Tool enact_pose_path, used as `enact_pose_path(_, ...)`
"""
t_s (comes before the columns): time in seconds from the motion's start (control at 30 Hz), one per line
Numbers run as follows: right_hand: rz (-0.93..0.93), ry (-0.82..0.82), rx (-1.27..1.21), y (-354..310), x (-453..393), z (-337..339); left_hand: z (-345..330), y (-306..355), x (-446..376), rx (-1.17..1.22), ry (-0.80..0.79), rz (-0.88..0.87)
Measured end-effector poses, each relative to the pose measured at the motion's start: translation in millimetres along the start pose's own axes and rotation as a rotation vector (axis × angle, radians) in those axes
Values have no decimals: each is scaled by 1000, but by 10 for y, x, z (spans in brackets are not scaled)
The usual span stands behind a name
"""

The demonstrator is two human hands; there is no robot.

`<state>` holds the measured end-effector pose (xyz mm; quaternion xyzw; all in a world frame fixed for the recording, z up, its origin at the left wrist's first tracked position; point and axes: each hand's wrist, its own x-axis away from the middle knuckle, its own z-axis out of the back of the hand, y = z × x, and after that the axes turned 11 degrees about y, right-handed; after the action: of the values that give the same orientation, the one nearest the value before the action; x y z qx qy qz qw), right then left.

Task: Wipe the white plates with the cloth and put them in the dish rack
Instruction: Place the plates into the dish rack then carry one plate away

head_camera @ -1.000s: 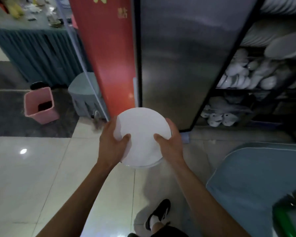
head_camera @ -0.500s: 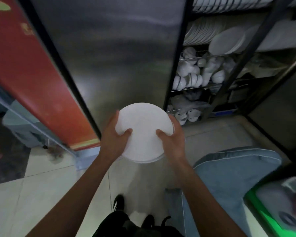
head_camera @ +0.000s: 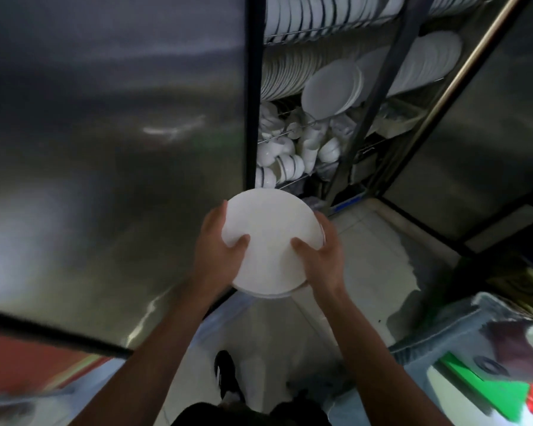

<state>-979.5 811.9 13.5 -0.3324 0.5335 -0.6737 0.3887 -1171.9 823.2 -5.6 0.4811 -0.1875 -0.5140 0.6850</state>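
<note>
Plates [head_camera: 271, 241]: small stack held between left hand [head_camera: 217, 252] and right hand [head_camera: 322, 256], thumbs pressed on top.
Rack [head_camera: 317, 124]: at 12 o'clock, crowded.
Risk: lower plates could slip out; the rim could clip the rack's upright.

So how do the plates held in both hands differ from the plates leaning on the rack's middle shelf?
The held plates lie nearly flat in a stack, gripped at the edges by the left hand and right hand; the shelf plates stand tilted on edge, faces outward, untouched. The held plates are out in front of the rack; the shelf plates sit inside it, above the bowls. Both are round, plain and white.
</note>
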Motion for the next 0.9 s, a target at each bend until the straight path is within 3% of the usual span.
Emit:
enact_pose_path(0.47, -195, 352, -116, 24, -1402, 65, -1532, 395, -1274, 103, -314, -137)
enact_pose_path(0.9, -181, 425, -212, 100, -2715, 542, -2930, 1040, -1834, 152, -435, -133)
